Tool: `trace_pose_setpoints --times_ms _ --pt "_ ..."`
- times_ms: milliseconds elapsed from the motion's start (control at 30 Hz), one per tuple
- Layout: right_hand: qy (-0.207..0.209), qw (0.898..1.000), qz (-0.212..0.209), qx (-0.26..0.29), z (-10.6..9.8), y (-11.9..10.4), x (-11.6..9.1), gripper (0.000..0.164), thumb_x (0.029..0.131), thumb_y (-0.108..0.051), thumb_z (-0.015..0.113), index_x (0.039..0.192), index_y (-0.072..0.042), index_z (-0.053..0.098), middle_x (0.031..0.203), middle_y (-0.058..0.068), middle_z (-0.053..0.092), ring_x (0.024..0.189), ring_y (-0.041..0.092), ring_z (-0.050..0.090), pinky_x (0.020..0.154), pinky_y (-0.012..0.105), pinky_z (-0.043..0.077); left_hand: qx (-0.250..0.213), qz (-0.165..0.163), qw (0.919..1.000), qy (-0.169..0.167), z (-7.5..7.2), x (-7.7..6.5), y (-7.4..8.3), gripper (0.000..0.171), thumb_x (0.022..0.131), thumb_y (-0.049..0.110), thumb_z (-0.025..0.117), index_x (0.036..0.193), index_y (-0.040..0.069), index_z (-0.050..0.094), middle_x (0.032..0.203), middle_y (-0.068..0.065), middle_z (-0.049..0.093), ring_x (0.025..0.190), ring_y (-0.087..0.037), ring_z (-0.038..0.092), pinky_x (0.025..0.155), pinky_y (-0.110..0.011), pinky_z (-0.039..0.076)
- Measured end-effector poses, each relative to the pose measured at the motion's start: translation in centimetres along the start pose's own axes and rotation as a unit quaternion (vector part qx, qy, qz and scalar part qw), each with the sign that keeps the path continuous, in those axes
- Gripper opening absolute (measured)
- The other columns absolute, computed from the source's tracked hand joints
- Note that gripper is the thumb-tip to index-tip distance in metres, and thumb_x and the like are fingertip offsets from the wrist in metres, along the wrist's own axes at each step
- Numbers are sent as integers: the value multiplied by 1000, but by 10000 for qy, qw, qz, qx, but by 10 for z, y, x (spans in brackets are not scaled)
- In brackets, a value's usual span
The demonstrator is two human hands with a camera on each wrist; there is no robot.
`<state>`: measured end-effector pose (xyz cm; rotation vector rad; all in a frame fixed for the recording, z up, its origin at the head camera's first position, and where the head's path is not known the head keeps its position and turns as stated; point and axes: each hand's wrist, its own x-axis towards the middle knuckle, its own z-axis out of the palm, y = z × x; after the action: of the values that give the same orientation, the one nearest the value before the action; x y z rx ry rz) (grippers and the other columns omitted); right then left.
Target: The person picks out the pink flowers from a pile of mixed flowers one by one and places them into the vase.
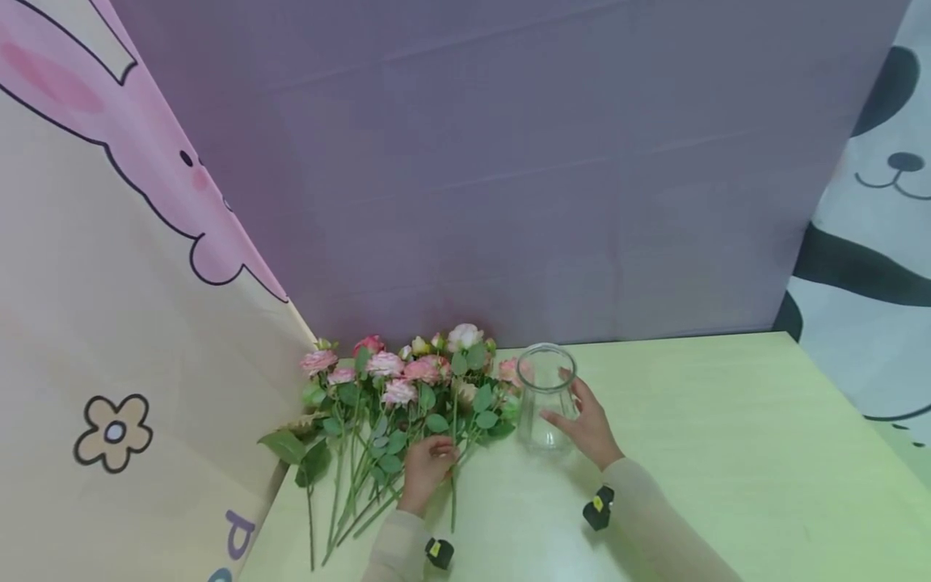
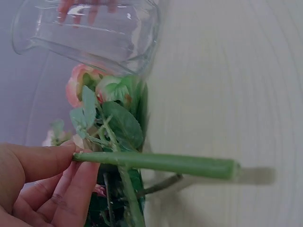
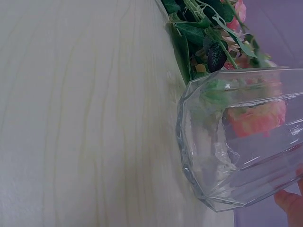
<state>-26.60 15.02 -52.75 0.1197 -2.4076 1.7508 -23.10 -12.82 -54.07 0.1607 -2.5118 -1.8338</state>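
A clear glass vase (image 1: 537,435) stands upright at the back of the table, to the right of a heap of flowers (image 1: 422,370). My right hand (image 1: 591,428) grips its right side, thumb on the near face and fingers behind. Only fingertips of that hand show in the right wrist view, by the vase wall (image 3: 222,161). With thumb and fingers my left hand (image 1: 427,470) pinches a green flower stem (image 2: 184,163) at the front of the heap. Its cut end points toward the table's near side, over the tabletop. Leaves and other stems lie behind those fingers.
Several pink, white and yellowish blooms with green leaves crowd the back left of the pale table (image 1: 713,436). A leafy stem (image 1: 311,517) lies at the far left. A purple cloth wall (image 1: 473,178) rises behind, with printed cloth panels at both sides.
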Motion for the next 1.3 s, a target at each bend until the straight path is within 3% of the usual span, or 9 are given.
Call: trace_pose_setpoints --times_ms 367,667,900,1000,1133,1300 --pt "-5 9999 -154 -30 -2 0 -2 86 76 -26 79 146 -13 30 150 14 32 137 36 27 109 56 25 -408 176 9989 129 0 -5 22 28 84 3 67 109 -9 62 95 -17 66 77 -17 64 61 -28 56" --pt "144 9993 -347 -58 -11 -8 -5 86 77 -21 79 146 -11 29 150 16 31 138 35 25 111 54 23 -570 804 9944 376 3 -7 41 26 83 0 68 106 -10 63 94 -21 67 76 -20 65 58 -22 54" --pt "205 9975 -574 362 -30 -21 -10 80 83 -10 72 148 -9 25 150 17 29 138 37 23 110 56 23 -565 1151 9914 275 -4 -27 80 21 84 -3 65 103 -11 64 94 -25 66 79 -29 66 61 -23 55" --pt "535 9937 -717 680 -35 -29 -11 75 85 -7 68 147 -7 26 148 16 34 136 30 29 111 45 29 -585 1155 9911 295 -2 -26 82 22 84 -1 67 104 -8 66 95 -22 67 80 -27 66 62 -23 55" --pt "1116 9796 -1020 1324 -37 -39 -13 65 87 -3 65 143 -5 34 142 14 43 128 14 41 105 26 37 -461 1322 9895 359 6 -18 72 24 82 5 71 104 -3 68 93 -16 69 76 -19 65 61 -22 55" --pt "1035 9717 -1329 1655 -35 -56 -19 59 87 3 63 140 -1 38 136 15 48 121 6 46 101 22 40 -299 1747 9836 335 12 -20 78 22 82 9 72 102 1 70 92 -14 70 76 -18 65 61 -23 55"
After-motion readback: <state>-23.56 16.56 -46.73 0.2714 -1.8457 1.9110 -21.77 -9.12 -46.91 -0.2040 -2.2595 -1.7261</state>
